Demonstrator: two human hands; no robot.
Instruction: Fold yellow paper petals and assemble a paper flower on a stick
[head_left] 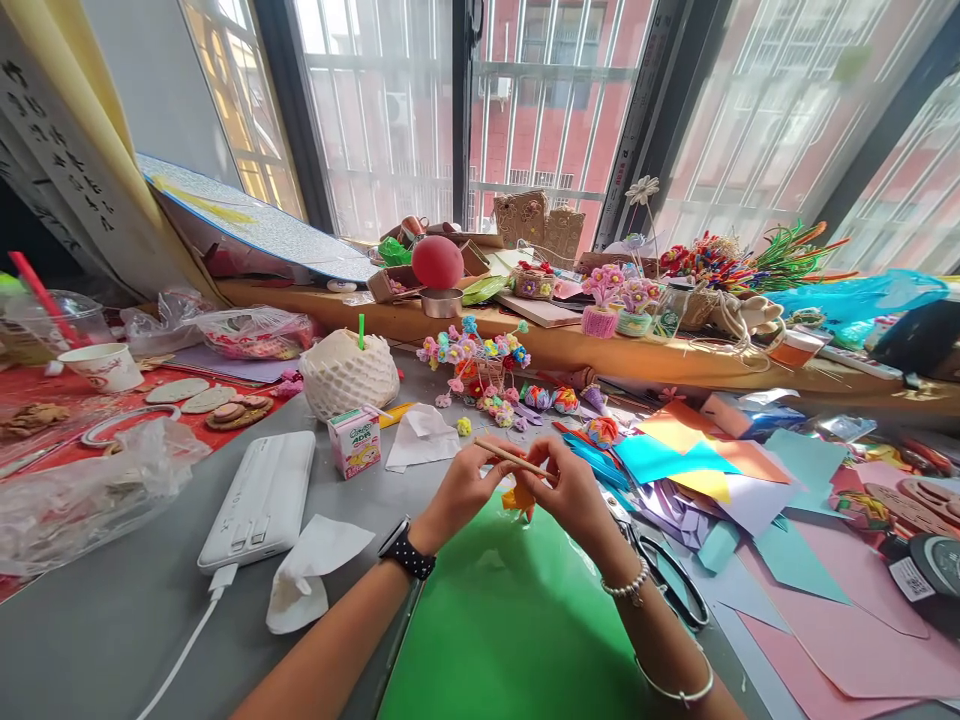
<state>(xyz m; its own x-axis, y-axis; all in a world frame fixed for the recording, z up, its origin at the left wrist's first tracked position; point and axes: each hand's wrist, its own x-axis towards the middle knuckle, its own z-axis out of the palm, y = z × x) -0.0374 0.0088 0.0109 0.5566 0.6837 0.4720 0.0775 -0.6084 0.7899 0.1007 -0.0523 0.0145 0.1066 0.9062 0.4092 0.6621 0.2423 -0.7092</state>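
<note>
My left hand [471,485] and my right hand [568,492] meet above a glossy green mat [510,620]. Between them lies a thin, light wooden stick [514,457], slanting slightly down to the right, with the fingers of both hands pinched on it. Just below the stick, a small folded orange-yellow paper piece [517,498] shows at the fingertips; how it is gripped is partly hidden. Black-handled scissors [675,590] lie beside my right forearm. Several colourful folded paper flowers [602,432] sit past my right hand.
Coloured paper sheets [810,620] overlap on the right. On the left are a white power bank [259,500] with a cable, crumpled tissue [319,570], a small drink carton [354,443] and a wrapped coconut [350,375]. Pipe-cleaner flowers [480,365] stand behind the hands.
</note>
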